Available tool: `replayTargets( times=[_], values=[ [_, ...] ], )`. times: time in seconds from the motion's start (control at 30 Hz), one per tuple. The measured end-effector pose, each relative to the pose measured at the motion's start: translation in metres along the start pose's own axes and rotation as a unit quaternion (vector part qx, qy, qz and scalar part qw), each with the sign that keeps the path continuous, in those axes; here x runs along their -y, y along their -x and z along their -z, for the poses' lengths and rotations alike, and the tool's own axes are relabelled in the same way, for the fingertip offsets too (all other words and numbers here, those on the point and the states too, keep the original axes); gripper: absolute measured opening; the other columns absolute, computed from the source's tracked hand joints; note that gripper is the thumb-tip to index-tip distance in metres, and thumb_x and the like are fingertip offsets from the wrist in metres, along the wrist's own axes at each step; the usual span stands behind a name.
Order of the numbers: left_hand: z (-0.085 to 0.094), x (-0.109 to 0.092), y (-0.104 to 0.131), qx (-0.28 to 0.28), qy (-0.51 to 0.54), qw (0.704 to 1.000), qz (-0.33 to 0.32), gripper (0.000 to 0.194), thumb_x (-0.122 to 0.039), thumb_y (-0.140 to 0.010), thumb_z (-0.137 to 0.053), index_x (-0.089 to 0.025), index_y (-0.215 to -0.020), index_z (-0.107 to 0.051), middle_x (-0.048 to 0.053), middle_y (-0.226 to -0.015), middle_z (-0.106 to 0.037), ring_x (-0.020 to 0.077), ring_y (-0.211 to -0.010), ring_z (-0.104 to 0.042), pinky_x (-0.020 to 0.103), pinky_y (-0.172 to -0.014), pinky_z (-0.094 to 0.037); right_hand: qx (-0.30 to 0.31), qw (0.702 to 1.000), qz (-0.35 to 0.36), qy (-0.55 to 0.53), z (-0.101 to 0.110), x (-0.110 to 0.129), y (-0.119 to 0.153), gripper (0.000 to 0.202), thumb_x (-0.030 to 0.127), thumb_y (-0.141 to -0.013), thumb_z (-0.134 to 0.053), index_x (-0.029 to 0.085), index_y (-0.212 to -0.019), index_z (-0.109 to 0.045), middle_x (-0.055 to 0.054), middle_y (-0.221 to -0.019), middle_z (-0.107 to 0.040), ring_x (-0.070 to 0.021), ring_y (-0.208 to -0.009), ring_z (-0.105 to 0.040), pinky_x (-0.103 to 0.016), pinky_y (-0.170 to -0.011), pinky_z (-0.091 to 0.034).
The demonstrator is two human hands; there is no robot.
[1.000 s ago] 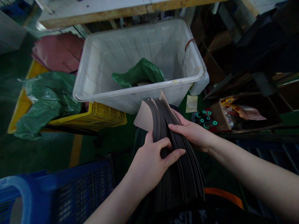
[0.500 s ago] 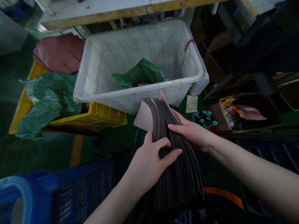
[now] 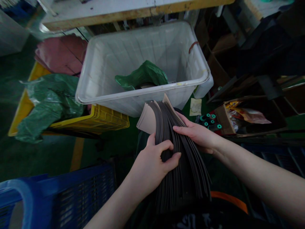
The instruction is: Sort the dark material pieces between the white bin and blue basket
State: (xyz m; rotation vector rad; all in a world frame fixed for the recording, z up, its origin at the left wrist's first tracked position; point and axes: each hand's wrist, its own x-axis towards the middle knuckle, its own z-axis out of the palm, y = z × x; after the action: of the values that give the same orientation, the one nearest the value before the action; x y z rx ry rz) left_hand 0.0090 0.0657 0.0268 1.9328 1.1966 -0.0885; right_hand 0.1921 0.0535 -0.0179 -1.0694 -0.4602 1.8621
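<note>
A thick stack of dark sheets [image 3: 166,127] with pale beige faces lies over the lap, its upper end fanned. My left hand [image 3: 158,160] is closed on the left part of the stack, thumb and index finger curved over the sheet edges. On the stack's right side, my right hand [image 3: 194,131] grips a bundle of sheets, thumb on top and the other fingers mostly hidden behind. A gap runs between the two parts of the stack, below the hands.
Ahead stands a white bin [image 3: 140,94] holding a green bag [image 3: 146,74]. A yellow crate [image 3: 109,119] with green plastic [image 3: 52,95] is at left, a blue crate [image 3: 83,190] at lower left. Thread spools [image 3: 211,121] and a cardboard box [image 3: 225,119] lie right.
The gap between the two parts of the stack has widened. My right hand has shifted slightly right with its sheets, and my left thumb has drawn back a little to the left.
</note>
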Motion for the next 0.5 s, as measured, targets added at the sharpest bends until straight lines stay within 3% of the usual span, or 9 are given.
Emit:
replayTargets(
  times=[0.5],
  values=[
    [-0.0016,0.0028,0.0015,-0.005,0.001,1.0,-0.001,0.021,-0.048,-0.085,-0.056,-0.028,-0.09,-0.06,0.0,-0.108,-0.045,0.0144,-0.078,-0.058,0.034,-0.083,-0.048,0.014,1.0,0.003,-0.01,0.0026,0.0014,0.0029,0.073,0.019,-0.087,-0.06,0.033,-0.149,-0.023,-0.003,-0.14,-0.051,-0.0196,-0.115,-0.059,-0.043,-0.11,-0.039]
  ],
)
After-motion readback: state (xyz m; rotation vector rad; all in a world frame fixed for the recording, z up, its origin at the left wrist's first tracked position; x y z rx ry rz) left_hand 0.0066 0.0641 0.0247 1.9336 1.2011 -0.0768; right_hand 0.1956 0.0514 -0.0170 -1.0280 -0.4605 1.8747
